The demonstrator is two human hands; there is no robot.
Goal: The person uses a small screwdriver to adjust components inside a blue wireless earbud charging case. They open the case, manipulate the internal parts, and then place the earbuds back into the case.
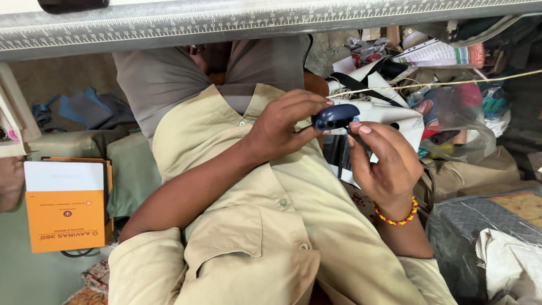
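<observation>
My left hand (282, 129) grips a small dark blue oval object (336, 117) between thumb and fingers, above my lap. My right hand (385, 164), with a red and yellow bead bracelet (397, 217) on its wrist, is raised just right of the object. Its thumb and fingers pinch a thin black strap (355, 139) that hangs at the object's right end. Both forearms rise from the bottom of the view over my khaki shirt (271, 226). Grey trousers (169, 79) show beyond the shirt.
A long metal ruler edge (226, 25) runs across the top. An orange box with a white sheet (65, 212) lies at the left. Bags, papers and plastic (451, 90) pile up at the right, crossed by a taut string (463, 82). A grey cloth bundle (480, 226) sits lower right.
</observation>
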